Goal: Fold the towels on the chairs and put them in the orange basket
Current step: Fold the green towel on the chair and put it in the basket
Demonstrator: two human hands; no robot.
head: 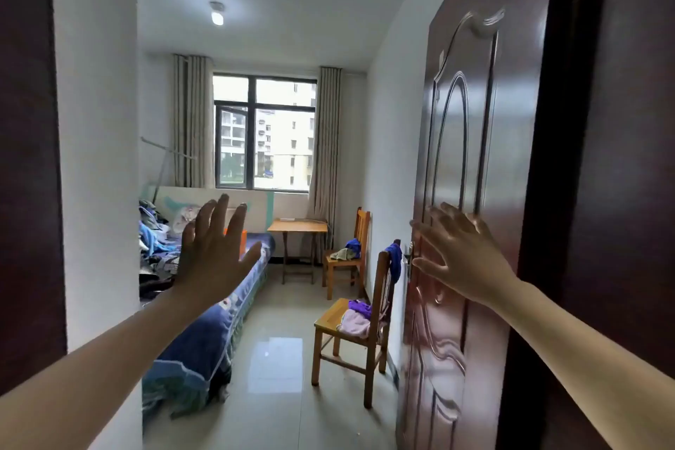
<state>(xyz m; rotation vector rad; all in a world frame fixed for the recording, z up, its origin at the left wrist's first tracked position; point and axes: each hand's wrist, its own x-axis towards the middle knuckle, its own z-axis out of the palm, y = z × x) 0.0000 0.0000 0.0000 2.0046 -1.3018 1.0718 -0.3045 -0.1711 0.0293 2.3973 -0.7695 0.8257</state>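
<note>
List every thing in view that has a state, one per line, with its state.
Door: swung open into the room.
Right hand: open, flat against the door.
Left hand: open, raised, holding nothing.
Near chair: purple towels crumpled on the seat, a blue one hung over the backrest.
Far chair: unfolded towels heaped on the seat.
Ceiling light: on.
Curtains: drawn aside.
Bed: cluttered with clothes.

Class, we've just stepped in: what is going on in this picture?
A person stands in a bedroom doorway, right hand flat against the open door, left hand raised and empty. Ahead, two wooden chairs line the right wall: the near chair and far chair each hold unfolded towels. Nothing is folded yet.
</note>
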